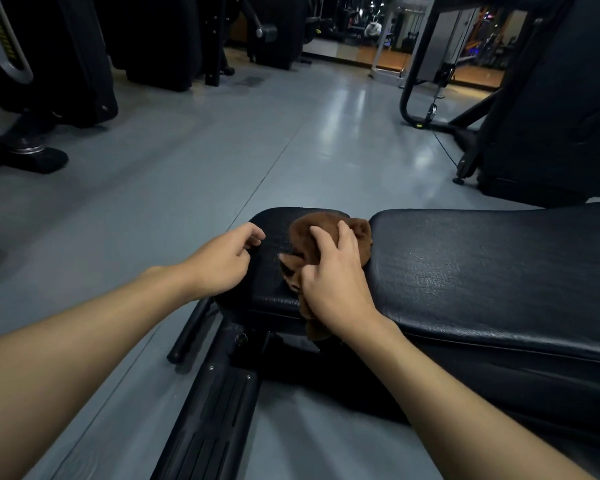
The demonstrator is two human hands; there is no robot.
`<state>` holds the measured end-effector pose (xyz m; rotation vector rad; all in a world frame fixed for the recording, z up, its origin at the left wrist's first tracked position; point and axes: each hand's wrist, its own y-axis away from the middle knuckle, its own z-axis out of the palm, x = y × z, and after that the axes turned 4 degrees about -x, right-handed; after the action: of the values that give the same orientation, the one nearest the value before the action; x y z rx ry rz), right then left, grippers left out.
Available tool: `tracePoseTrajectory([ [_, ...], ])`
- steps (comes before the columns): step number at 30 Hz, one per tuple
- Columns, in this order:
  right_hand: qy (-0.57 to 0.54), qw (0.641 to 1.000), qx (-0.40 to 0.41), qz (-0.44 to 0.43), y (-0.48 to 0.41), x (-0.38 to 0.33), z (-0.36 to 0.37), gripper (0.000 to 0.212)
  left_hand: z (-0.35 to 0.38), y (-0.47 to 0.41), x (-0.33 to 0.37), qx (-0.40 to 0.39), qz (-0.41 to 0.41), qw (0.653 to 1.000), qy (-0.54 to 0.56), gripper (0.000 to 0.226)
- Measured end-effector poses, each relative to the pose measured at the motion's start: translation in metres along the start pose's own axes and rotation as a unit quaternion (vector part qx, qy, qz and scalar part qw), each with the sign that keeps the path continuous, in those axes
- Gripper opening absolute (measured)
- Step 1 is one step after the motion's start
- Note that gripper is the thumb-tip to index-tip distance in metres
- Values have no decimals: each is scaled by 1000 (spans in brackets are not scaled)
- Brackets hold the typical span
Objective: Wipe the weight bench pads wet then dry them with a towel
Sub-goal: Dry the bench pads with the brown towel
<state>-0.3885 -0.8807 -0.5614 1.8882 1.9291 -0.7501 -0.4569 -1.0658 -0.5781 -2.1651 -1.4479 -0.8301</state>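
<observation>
At frame centre, the right hand [336,282] grips a cloth [313,237] on the pad [274,221]; the left hand [219,265] rests alongside, fingers loosely curled.

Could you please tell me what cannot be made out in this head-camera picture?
Head view:
- Whether the brown cloth is wet: nothing shows it; the right hand covers much of it.
- Far end of the long pad: cut off by the right edge.
- Whether the left hand grips the seat pad: its palm hides the contact.
</observation>
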Motion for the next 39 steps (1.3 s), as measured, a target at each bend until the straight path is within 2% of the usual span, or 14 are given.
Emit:
tracePoseTrajectory([
  [3,40,999,-14,15,-28,4,3,64,5,-3,-2,12,1,999,-47,45],
  [7,88,996,-26,16,-94,24,-4,60,2,-7,-3,30,4,996,-79,37],
  [10,132,988,-75,29,-134,35,-12,54,0,-10,-1,4,34,989,-147,29],
  [14,220,961,-166,31,-167,32,-15,55,-7,-11,-1,-39,48,980,-188,56],
  [17,266,945,-193,-10,-182,22,-6,56,-11,-12,-3,-50,64,979,-187,70],
  [21,279,934,-190,-119,-186,-7,25,53,-10,-10,-7,-43,71,981,-177,67],
  [24,275,932,-212,-108,-193,-18,37,52,-12,0,-14,-36,81,986,-142,63],
  [26,278,928,-235,-80,-199,-21,40,50,-12,8,-18,-17,88,989,-121,54],
  [29,304,916,-246,-93,-198,-33,48,44,-18,11,-20,28,79,993,-77,28],
  [32,339,888,-264,-165,-182,-43,60,41,-24,11,-23,109,47,992,-38,31],
  [35,322,876,-270,-234,-158,-48,63,38,-27,12,-24,179,26,983,-12,29],
  [39,287,865,-281,-300,-119,-53,60,48,-36,8,-28,211,10,977,10,37],
])
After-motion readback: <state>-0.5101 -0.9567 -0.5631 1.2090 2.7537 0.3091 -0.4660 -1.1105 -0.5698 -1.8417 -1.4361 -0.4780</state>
